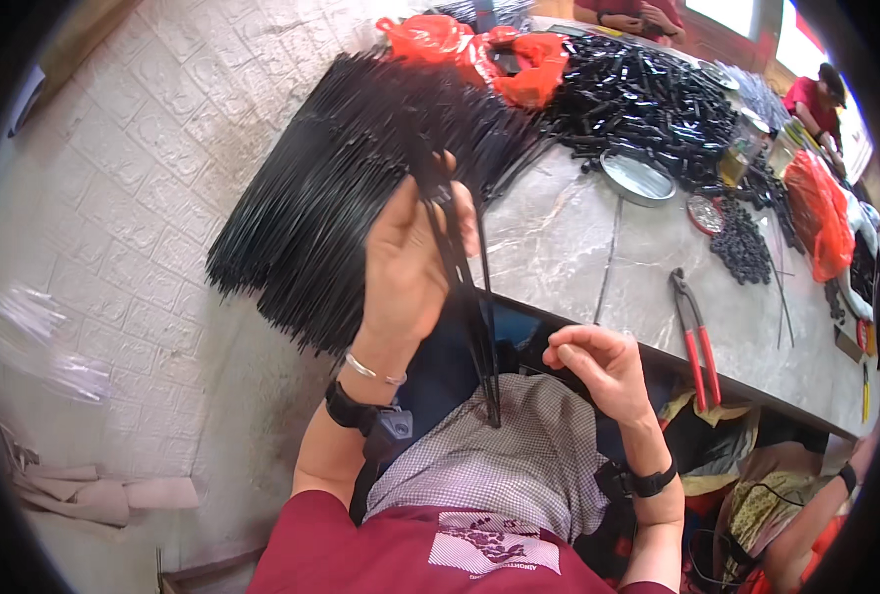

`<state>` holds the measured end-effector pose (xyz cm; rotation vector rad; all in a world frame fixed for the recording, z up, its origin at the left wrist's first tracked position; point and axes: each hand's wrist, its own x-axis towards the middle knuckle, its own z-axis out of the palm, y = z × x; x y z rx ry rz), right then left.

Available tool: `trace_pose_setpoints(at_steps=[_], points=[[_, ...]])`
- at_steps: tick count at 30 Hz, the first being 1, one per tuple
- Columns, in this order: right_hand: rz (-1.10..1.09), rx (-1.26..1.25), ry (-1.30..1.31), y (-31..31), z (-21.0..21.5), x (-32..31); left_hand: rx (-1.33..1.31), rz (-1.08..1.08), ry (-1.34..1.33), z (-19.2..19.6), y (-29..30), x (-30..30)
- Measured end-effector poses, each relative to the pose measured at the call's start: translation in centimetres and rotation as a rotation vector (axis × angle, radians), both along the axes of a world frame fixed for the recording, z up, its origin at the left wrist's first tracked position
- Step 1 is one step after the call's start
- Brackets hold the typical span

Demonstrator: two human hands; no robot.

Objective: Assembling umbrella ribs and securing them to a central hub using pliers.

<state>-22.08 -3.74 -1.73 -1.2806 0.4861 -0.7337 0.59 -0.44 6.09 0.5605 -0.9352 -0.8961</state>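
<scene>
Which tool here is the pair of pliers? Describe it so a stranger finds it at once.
Start at the grey marble-patterned tabletop and follow its near edge, right of the right hand. The pliers lie there alone, dark jaws pointing away. Their red handles set them apart from the black rods and other black parts.

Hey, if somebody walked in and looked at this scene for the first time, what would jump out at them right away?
First, the big fan of thin black rods spread over the table's left end, with the left hand raised in front of it, gripping a few black rods that hang down toward the lap. The right hand hovers loosely curled beside them. Next, the red plastic bags at the top and the red-handled pliers near the marble table's front edge.
</scene>
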Motion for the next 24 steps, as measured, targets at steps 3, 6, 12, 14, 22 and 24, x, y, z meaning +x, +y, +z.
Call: trace_pose_setpoints(at_steps=[3,6,12,14,22,24], points=[[-0.108,-0.139,0.041,-0.2,3.2,0.1,0.069,-0.126,0.000,-1.7,0.0,-1.6],[-0.303,-0.267,-0.069,-0.6,5.6,0.5,0.047,-0.260,0.023,-2.8,-0.3,-2.5],[-0.410,-0.395,-0.238,-2.0,9.6,1.3,0.050,-0.421,-0.011,-2.3,-1.0,-4.3],[-0.412,-0.457,-0.168,-2.5,10.6,1.2,0.103,-0.383,-0.034,-2.0,-0.8,-5.6],[-0.465,-0.469,-0.012,-2.4,12.2,0.8,0.106,-0.444,-0.082,-2.1,-1.6,-6.6],[-0.480,-0.390,-0.003,-2.3,12.0,1.2,0.105,-0.453,-0.055,-2.2,-1.8,-6.6]])
